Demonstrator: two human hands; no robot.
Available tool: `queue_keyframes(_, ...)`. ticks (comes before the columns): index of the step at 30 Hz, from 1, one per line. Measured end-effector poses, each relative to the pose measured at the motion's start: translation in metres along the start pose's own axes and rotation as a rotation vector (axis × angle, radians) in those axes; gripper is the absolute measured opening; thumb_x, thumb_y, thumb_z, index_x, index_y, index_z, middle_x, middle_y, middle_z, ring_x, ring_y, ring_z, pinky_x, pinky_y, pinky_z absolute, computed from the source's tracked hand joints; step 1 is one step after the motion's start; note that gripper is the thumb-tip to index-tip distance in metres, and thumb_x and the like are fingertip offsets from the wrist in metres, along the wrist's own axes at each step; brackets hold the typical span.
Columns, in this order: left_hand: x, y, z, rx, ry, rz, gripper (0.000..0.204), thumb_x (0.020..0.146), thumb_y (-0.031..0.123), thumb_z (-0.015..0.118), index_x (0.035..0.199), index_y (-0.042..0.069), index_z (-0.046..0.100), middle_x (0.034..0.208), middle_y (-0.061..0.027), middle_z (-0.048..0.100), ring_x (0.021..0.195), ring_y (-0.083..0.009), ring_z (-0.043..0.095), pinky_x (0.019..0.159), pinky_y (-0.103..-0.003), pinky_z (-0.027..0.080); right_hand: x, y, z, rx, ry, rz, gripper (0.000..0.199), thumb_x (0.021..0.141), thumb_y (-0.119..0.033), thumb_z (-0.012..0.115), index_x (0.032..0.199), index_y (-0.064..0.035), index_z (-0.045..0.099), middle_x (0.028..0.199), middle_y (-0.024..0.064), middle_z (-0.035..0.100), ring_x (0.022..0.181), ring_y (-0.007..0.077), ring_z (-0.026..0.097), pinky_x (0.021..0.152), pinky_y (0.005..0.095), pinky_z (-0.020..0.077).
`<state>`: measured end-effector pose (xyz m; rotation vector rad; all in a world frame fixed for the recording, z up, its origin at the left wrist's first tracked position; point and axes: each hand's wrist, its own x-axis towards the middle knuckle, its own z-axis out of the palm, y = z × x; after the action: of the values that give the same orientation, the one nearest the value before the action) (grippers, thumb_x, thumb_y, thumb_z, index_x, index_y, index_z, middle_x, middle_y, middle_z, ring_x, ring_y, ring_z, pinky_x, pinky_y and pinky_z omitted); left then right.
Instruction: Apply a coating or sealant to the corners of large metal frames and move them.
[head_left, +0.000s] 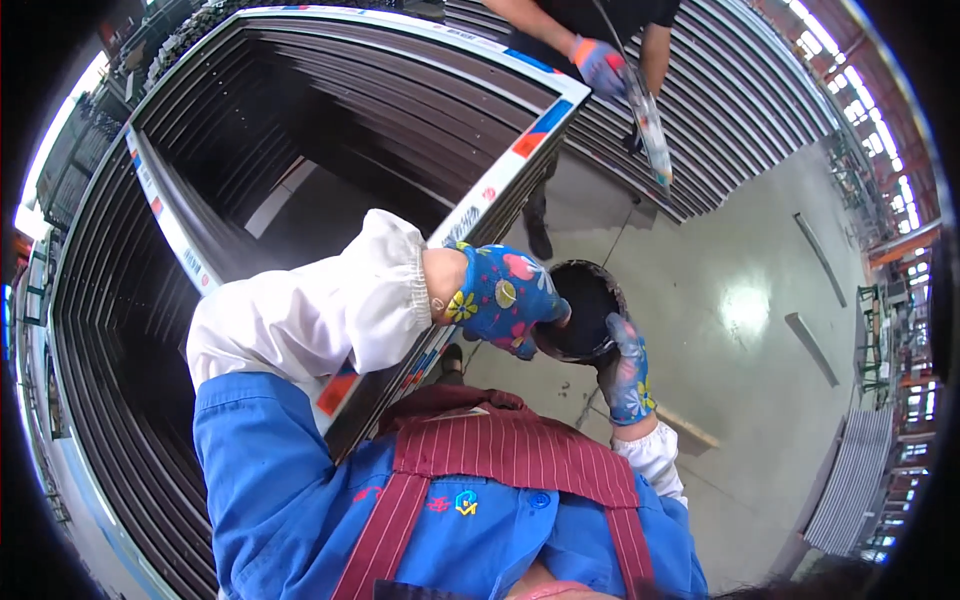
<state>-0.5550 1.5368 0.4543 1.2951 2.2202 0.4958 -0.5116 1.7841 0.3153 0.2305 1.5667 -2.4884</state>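
Left hand: my left hand (505, 297), in a blue flowered glove, is closing around the near rim of the black round container (583, 310); the fingers are curling over its edge, so I am judging the hand clamped on it

Right hand: my right hand (627, 368), in a matching glove, is cupping the container from below and from the right, fingers wrapped up its side, gripping it

Container position: I am holding it in the air between both hands, in front of my chest, above the grey floor (740, 330); its open mouth is facing up and its inside is reading dark, contents not discernible

Surroundings: a stack of dark metal frames (300, 130) with taped edges is leaning just beside my left forearm; a co-worker's gloved hand (600, 65) is holding a long strip (652, 130) well apart, toward the far edge of the stack

Step in hand: I am judging this as steadying the container with both hands

Next move: it is calling for a level carry and a firm two-handed hold, clear of the frame corner
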Motion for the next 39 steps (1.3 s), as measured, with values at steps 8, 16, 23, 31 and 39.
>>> queue_keyframes(8, -0.005, -0.078, -0.065, -0.082, -0.063, 0.014, 0.031, 0.086, 0.021, 0.057, 0.112, 0.006, 0.053, 0.080, -0.0052, 0.061, 0.064, -0.0169, 0.059, 0.057, -0.026, 0.048, 0.065, -0.024, 0.040, -1.058, 0.002, -0.583, 0.040, 0.071, 0.003, 0.065, 0.109, -0.0013, 0.053, 0.109, 0.0138, 0.057, 0.102, 0.0280, 0.055, 0.091, 0.0362, 0.0443)
queue_keyframes(16, -0.003, -0.204, -0.098, -0.487, 0.296, 0.314, 0.044, 0.079, 0.005, 0.056, 0.122, 0.009, 0.050, 0.074, -0.0038, 0.060, 0.060, -0.0153, 0.054, 0.060, -0.029, 0.045, 0.116, -0.035, 0.042, -0.019, 0.204, -0.104, 0.040, 0.079, -0.022, 0.057, 0.114, -0.0044, 0.054, 0.117, 0.0111, 0.056, 0.108, 0.0249, 0.054, 0.093, 0.0414, 0.0440)
queue_keyframes(23, 0.052, -0.306, -0.071, -0.042, 0.372, -0.285, 0.091, 0.073, -0.005, 0.049, 0.140, 0.041, 0.008, 0.080, -0.0087, 0.060, 0.072, -0.0208, 0.062, 0.066, -0.034, 0.049, 0.144, -0.035, 0.020, 0.082, 0.254, 0.022, 0.041, 0.079, -0.026, 0.057, 0.115, -0.0077, 0.054, 0.119, 0.0100, 0.055, 0.109, 0.0238, 0.053, 0.093, 0.0437, 0.0429)
queue_keyframes(31, 0.119, -0.343, -0.065, -0.123, 0.506, -0.203, 0.089, 0.075, -0.008, 0.041, 0.138, 0.046, 0.009, 0.090, -0.0131, 0.060, 0.072, -0.0204, 0.062, 0.069, -0.033, 0.049, 0.164, -0.039, -0.011, 0.095, 0.309, 0.025, 0.042, 0.080, -0.022, 0.057, 0.118, -0.0054, 0.051, 0.118, 0.0092, 0.055, 0.107, 0.0229, 0.054, 0.093, 0.0409, 0.0427)
queue_keyframes(39, 0.106, -0.340, -0.077, -0.238, 0.359, -0.094, 0.095, 0.071, -0.003, 0.053, 0.138, 0.046, 0.009, 0.085, -0.0144, 0.060, 0.073, -0.0255, 0.062, 0.071, -0.035, 0.049, 0.180, -0.046, -0.026, 0.123, -0.028, 0.085, 0.050, 0.078, -0.023, 0.056, 0.124, -0.0087, 0.046, 0.126, 0.0106, 0.049, 0.114, 0.0254, 0.049, 0.097, 0.0457, 0.0400)
